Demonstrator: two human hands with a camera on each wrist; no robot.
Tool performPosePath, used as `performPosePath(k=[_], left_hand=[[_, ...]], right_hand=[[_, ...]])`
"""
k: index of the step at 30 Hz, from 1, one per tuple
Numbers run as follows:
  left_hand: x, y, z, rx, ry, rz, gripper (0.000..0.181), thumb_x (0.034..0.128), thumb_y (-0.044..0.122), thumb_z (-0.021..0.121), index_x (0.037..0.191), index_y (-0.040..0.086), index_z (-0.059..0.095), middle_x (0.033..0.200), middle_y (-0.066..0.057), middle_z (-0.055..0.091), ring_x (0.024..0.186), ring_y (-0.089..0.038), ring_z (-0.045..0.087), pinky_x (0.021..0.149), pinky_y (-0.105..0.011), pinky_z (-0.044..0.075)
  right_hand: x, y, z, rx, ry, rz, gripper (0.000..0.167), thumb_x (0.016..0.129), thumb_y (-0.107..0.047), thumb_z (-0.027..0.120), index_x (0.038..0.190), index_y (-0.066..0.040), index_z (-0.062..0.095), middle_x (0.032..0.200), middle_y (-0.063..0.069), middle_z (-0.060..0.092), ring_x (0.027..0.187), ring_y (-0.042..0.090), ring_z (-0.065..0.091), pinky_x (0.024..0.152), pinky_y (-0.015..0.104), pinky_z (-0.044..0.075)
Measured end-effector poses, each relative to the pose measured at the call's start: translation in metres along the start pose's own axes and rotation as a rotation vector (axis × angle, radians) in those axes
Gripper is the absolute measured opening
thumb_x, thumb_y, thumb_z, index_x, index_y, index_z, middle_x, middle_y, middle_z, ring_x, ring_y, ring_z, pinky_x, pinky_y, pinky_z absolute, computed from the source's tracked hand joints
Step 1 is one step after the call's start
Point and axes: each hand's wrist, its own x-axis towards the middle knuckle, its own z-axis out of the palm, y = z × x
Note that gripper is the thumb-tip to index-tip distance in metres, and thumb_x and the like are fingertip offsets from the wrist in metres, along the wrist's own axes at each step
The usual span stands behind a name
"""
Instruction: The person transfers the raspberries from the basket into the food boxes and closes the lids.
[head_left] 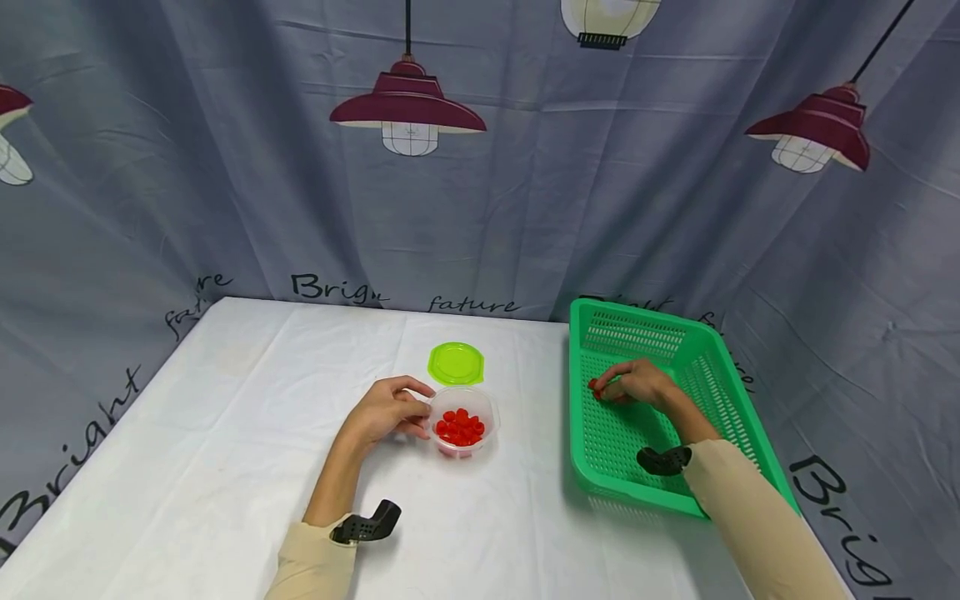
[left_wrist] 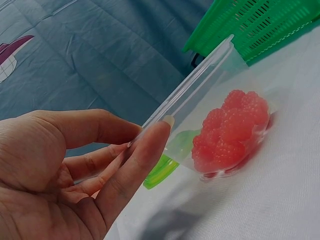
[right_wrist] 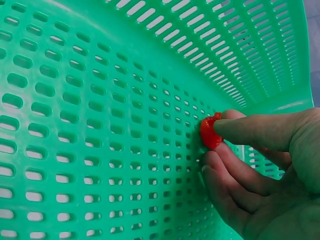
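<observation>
A clear plastic tub (head_left: 491,417) stands on the white cloth with several red raspberries (head_left: 460,428) in its bottom. At its left side, my left hand (head_left: 390,410) holds the tub by the rim; in the left wrist view the fingertips (left_wrist: 162,127) lie against the rim and wall. My right hand (head_left: 636,383) reaches down inside the green basket (head_left: 577,433). Between its thumb and fingers it pinches a hollow red raspberry (right_wrist: 210,132), close to the basket's perforated surface. Part of that berry is hidden by the thumb.
A bright green lid (head_left: 456,363) lies flat just behind the tub. The basket's raised walls surround the right hand at the table's right side. A grey curtain (head_left: 495,208) printed with lamps hangs behind the white table (head_left: 225,400).
</observation>
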Motion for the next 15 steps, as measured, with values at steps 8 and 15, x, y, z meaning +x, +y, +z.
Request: performPosePath(k=[8,15], left_hand=[[-0.0011,0.0001,0.0,0.003,0.007,-0.002,0.034,0.0893,-0.002,0.069,0.122,-0.008,0.061,0.079,-0.01,0.063,0.057,-0.018,0.068,0.063,-0.031,0.064],[-0.001,0.0004,0.0001,0.004,0.003,0.005,0.034,0.0892,-0.002,0.068,0.122,-0.008,0.061,0.078,-0.009,0.063,0.057,-0.017,0.068,0.062,-0.029,0.063]], right_hand=[[0.0004,0.0017,0.0022,0.02,0.003,0.003,0.021,0.089,-0.011,0.073,0.108,-0.001,0.076,0.12,0.018,0.07,0.098,0.024,0.068,0.085,0.042,0.061],[0.0016,0.0011,0.0004,0.015,0.0,0.009,0.023,0.089,-0.012,0.073,0.11,-0.002,0.076,0.123,0.018,0.07,0.096,0.023,0.068,0.084,0.041,0.06]])
